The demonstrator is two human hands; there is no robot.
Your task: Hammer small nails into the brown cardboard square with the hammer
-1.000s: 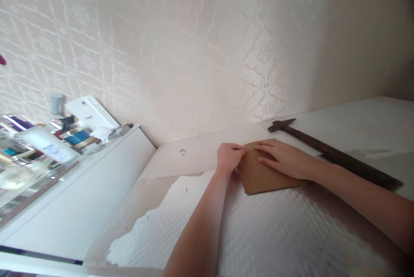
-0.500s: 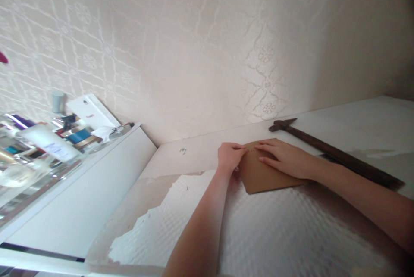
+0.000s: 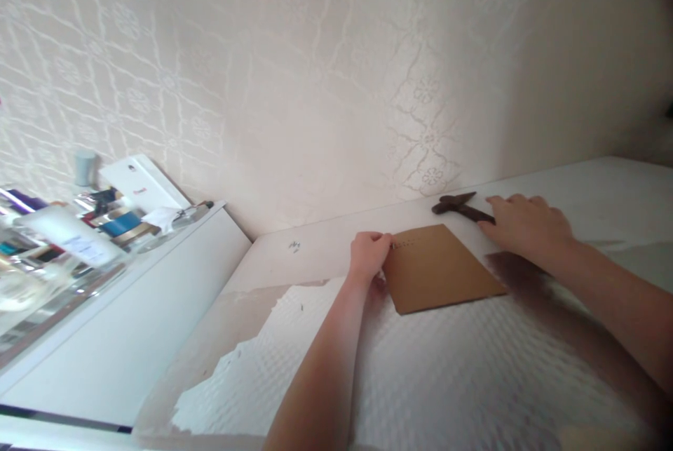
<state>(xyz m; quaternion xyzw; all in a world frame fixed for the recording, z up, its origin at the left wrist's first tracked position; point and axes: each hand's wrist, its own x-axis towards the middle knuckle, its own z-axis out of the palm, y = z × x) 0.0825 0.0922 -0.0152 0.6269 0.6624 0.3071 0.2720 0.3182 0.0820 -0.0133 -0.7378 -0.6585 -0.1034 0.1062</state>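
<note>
The left hand [image 3: 371, 254] rests at the brown board's [image 3: 442, 268] left corner, fingers pinched together. Beyond the board, the right hand [image 3: 526, 226] covers the hammer [image 3: 452, 204]; I cannot tell its grip.

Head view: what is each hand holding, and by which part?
The right hand lies over the hammer handle just behind its head; a closed grip cannot be told. The left hand pinches at the board corner; contents too small to see.

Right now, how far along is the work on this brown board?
Done: a short row of dots on the brown board near its corner. In hand: left hand pinches at that corner; right hand rests on the hammer. Left: the edge beyond is bare.
</note>
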